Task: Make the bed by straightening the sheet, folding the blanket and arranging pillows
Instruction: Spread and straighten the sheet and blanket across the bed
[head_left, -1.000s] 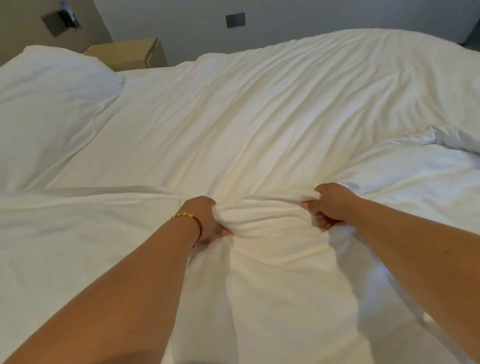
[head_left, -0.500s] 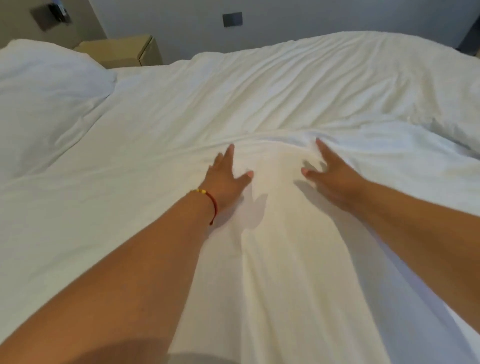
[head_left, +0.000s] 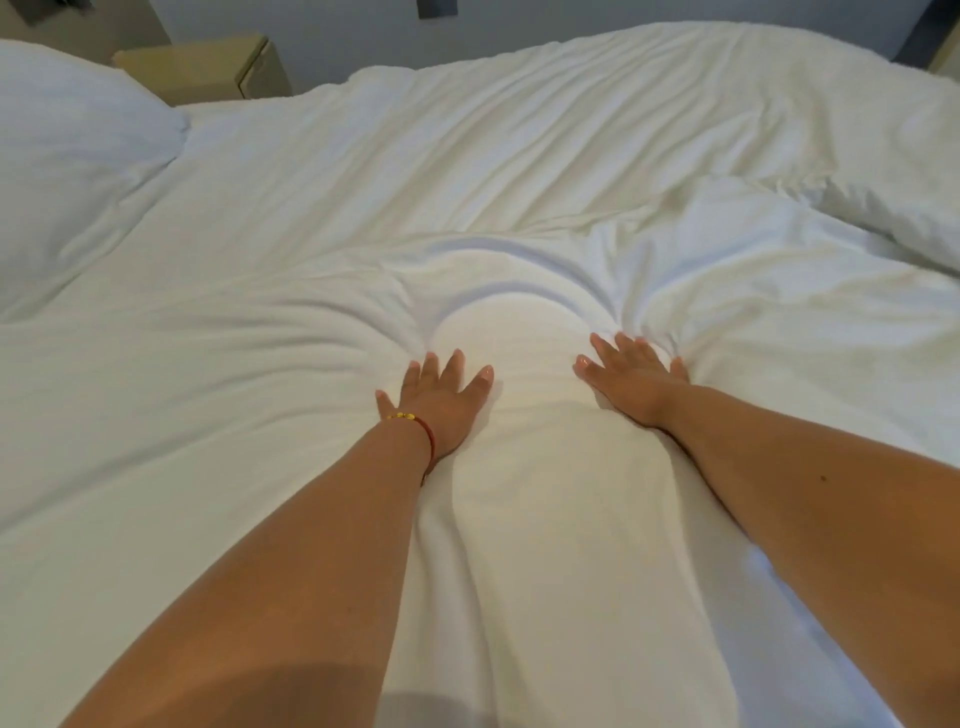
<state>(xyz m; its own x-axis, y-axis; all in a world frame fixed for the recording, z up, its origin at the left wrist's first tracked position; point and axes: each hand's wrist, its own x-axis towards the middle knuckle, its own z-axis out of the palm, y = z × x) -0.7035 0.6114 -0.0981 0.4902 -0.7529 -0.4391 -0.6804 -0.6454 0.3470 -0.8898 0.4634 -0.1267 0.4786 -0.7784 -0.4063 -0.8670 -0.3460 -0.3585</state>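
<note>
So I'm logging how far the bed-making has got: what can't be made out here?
- Head view: the pillow is cut by the left edge.
- The sheet beneath is hidden by the white blanket.
- The palms of the left hand and right hand face down, unseen.
</note>
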